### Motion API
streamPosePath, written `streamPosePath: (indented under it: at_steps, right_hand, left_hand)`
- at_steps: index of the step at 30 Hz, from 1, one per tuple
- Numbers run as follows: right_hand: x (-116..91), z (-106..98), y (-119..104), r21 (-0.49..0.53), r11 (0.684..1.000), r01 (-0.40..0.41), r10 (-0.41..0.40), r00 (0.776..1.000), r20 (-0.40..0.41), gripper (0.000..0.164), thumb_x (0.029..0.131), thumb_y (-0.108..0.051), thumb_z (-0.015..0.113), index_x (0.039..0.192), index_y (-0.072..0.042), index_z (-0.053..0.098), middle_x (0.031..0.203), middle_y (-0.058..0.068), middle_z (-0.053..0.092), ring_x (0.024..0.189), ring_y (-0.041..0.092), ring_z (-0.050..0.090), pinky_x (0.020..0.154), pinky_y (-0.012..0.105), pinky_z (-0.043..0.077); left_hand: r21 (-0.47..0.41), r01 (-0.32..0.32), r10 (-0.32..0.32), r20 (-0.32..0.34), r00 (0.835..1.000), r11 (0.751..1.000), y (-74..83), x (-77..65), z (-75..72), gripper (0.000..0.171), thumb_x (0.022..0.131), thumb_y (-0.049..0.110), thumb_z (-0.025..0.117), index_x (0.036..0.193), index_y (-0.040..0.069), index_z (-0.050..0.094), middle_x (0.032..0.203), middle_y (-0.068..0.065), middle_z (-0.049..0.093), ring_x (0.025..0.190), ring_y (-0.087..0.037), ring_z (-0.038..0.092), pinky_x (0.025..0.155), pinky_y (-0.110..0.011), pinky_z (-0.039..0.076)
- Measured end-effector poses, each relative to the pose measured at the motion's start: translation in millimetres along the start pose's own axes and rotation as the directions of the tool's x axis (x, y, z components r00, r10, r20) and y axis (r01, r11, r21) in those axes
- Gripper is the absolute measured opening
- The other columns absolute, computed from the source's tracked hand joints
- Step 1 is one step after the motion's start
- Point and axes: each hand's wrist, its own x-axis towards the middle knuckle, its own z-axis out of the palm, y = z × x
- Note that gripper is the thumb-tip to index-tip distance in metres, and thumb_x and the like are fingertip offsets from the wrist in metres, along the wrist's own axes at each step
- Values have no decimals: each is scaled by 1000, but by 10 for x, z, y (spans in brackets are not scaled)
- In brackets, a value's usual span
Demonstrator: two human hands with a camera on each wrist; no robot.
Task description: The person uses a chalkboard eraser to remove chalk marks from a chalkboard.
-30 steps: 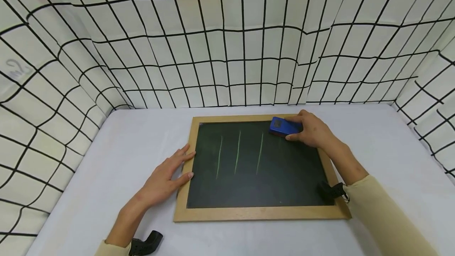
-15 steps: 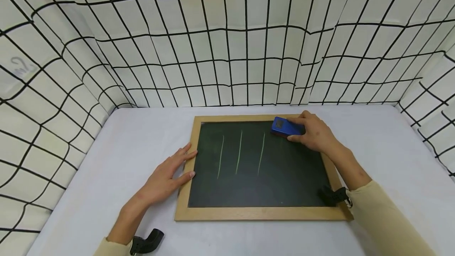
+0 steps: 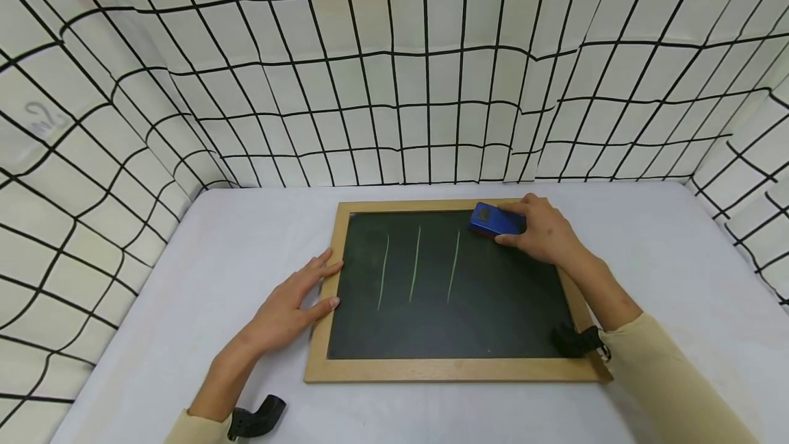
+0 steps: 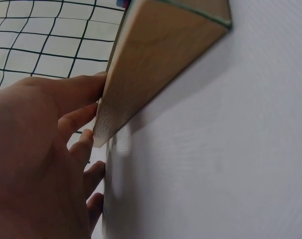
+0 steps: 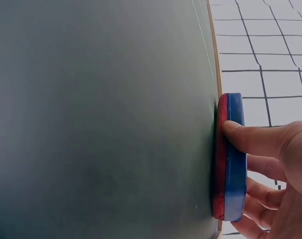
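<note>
A wood-framed chalkboard [image 3: 444, 321] lies on the white table, with three thin chalk strokes on its left and middle part. Near its top right, my right hand [image 3: 542, 230] grips a blue board eraser [image 3: 490, 218] between thumb and fingers. The right wrist view shows the eraser's red pad [image 5: 221, 164] against the board. My left hand [image 3: 280, 310] rests at the frame's left side, fingers spread and thumb on the wood. In the left wrist view, the thumb and fingertips touch the edge of the wooden frame [image 4: 136, 69].
The white-covered table [image 3: 246, 225] surrounds the board. Behind it and at both sides stand white walls with a black grid [image 3: 425, 74]. A black strap piece [image 3: 257, 418] sits at the left wrist, another [image 3: 576, 340] at the right.
The right hand and eraser have stayed near the board's top right, with only a very slight shift. The left hand has kept its place on the frame. The view has moved a little.
</note>
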Motion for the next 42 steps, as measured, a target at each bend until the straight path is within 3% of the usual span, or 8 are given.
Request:
streamPosePath:
  at_steps: [6,16,34,37,42]
  right_hand:
    - [30,5,-67,38,999,7,-7,1000,10,68,93,-34,79,150,-5,55,136,28,56,109,39,56,90,55,51]
    - [119,100,-189,-17,997,76,-76,997,-5,65,91,-33,81,145,-4,60,124,22,62,103,35,58,92,52,50]
    - [-27,167,-382,-40,995,96,-95,995,20,66,91,-34,82,148,-11,59,122,15,61,106,31,55,94,51,48]
    - [-83,180,-424,-36,994,100,-99,994,38,67,90,-36,83,149,-15,59,125,11,61,107,30,55,92,51,48]
    - [-150,194,-437,-9,991,137,-136,989,58,65,88,-35,85,146,-17,62,117,6,60,98,24,51,79,39,43]
  left_hand:
    - [-22,21,-21,16,1000,1000,-30,6,11,64,101,38,67,159,23,45,175,-6,24,162,-41,20,123,-74,20]
    - [-30,23,-22,19,1000,999,-46,1,34,65,101,39,67,159,23,45,176,-5,23,162,-41,19,124,-73,18]
    - [-30,4,-3,8,1000,1000,-64,3,54,62,102,37,65,158,19,46,175,-9,24,162,-43,19,127,-70,14]
    - [-29,-1,1,3,1000,1000,-52,-2,45,62,102,36,65,158,19,46,175,-10,24,162,-43,19,127,-70,14]
    - [-33,-10,10,-6,1000,999,-37,-9,42,61,102,35,65,158,18,47,174,-12,25,161,-45,20,126,-71,15]
